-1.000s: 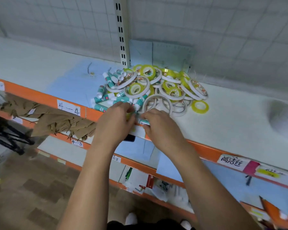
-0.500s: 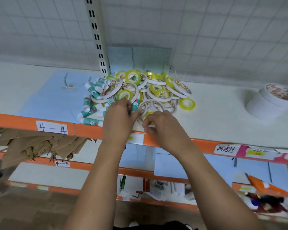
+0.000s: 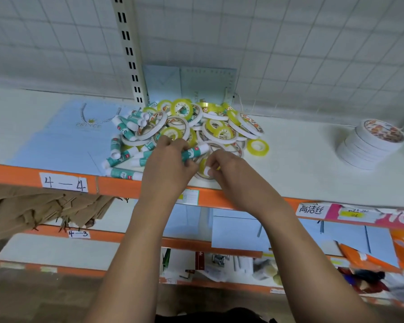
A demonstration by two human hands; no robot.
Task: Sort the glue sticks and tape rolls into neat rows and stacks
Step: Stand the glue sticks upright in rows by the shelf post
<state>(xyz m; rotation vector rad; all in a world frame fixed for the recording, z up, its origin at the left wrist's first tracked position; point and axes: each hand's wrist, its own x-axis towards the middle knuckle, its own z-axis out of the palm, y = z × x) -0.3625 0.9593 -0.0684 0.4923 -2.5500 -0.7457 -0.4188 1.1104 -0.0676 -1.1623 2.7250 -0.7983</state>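
Observation:
A mixed heap of tape rolls (image 3: 216, 129) and teal-and-white glue sticks (image 3: 124, 132) lies on the white shelf (image 3: 301, 164). At the heap's front edge my left hand (image 3: 167, 164) grips a glue stick (image 3: 196, 151) whose white cap points right. Just right of it, my right hand (image 3: 229, 169) pinches another glue stick (image 3: 207, 171) by its white end, over a white tape ring. A single yellow tape roll (image 3: 257, 147) lies apart on the heap's right side.
A neat stack of white tape rolls (image 3: 371, 143) stands at the right of the shelf. A pale blue paper bag (image 3: 63, 136) lies flat on the left. The orange shelf edge (image 3: 33, 176) carries a "4—4" label. Lower shelves hold cardboard and stationery.
My head has come closer to the shelf. My left hand has lifted a glue stick out of the heap's front, and my right hand now pinches a stick's white end.

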